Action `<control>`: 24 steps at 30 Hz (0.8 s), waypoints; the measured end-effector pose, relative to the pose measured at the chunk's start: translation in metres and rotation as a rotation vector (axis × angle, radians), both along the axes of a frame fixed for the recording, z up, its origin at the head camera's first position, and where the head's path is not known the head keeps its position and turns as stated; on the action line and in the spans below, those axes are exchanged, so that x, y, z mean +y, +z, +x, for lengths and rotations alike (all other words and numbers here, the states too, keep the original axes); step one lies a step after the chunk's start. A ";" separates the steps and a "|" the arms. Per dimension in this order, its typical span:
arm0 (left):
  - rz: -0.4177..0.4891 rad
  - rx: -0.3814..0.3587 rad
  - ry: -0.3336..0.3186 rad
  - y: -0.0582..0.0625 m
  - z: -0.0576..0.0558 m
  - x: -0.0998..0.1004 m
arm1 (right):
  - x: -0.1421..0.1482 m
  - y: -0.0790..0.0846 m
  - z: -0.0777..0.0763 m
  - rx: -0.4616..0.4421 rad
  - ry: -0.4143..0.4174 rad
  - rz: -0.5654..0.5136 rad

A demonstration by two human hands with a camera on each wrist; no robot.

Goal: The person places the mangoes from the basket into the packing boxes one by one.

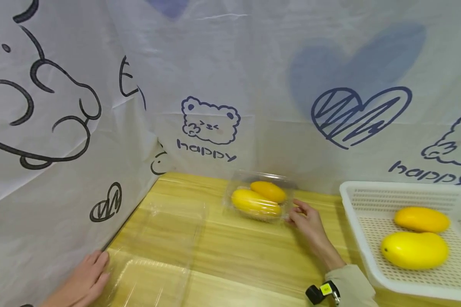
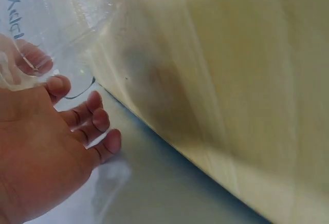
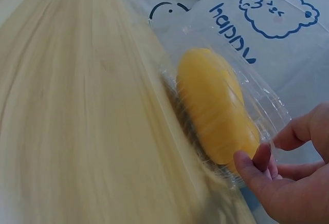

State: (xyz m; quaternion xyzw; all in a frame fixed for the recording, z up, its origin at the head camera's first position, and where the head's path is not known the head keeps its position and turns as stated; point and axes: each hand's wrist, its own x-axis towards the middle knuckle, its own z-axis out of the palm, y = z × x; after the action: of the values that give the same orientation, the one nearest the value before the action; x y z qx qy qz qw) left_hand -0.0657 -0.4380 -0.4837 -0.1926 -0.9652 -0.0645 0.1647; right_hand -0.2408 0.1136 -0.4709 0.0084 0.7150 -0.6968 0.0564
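Note:
Near the back wall stands a closed clear plastic clamshell box (image 1: 230, 196) with two yellow mangoes (image 1: 255, 203) inside. My right hand (image 1: 309, 226) pinches its right front corner between thumb and fingers, as the right wrist view shows close up. On the left of the table lies a second clear plastic clamshell box (image 1: 190, 256), unfolded flat with its lid back. My left hand (image 1: 86, 279) is at that box's left edge; in the left wrist view its thumb (image 2: 35, 59) shows through the plastic and the index fingertip meets the edge, the other fingers curving loosely.
A white perforated basket (image 1: 363, 247) stands on the right with two more mangoes (image 1: 415, 250) in it. Printed white cloth (image 1: 272, 140) hangs along the back and left sides of the wooden table (image 1: 230, 251).

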 end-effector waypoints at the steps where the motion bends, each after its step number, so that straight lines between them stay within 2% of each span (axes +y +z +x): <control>1: -0.006 -0.044 0.012 0.000 0.002 -0.003 | -0.003 0.000 -0.001 -0.001 0.005 -0.001; 4: -0.015 -0.132 0.041 -0.002 0.005 -0.006 | -0.012 0.000 -0.005 0.000 0.013 -0.009; 7: -0.007 -0.162 0.048 -0.003 0.005 -0.006 | -0.021 -0.001 -0.010 0.000 0.017 -0.014; 9: 0.002 -0.126 0.039 -0.004 0.006 -0.005 | -0.027 -0.002 -0.013 -0.001 0.021 -0.014; 17: 0.005 -0.075 0.027 -0.006 0.007 -0.005 | -0.058 -0.002 -0.024 0.005 0.035 -0.011; 24: 0.000 -0.021 -0.010 -0.007 0.006 -0.009 | -0.097 0.002 -0.036 -0.008 0.054 0.017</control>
State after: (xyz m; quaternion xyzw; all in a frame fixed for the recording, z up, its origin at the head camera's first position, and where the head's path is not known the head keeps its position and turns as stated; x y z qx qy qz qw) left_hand -0.0597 -0.4471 -0.4907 -0.1968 -0.9659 -0.0673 0.1544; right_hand -0.2769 0.0162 -0.4692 -0.0076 0.7205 -0.6890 0.0777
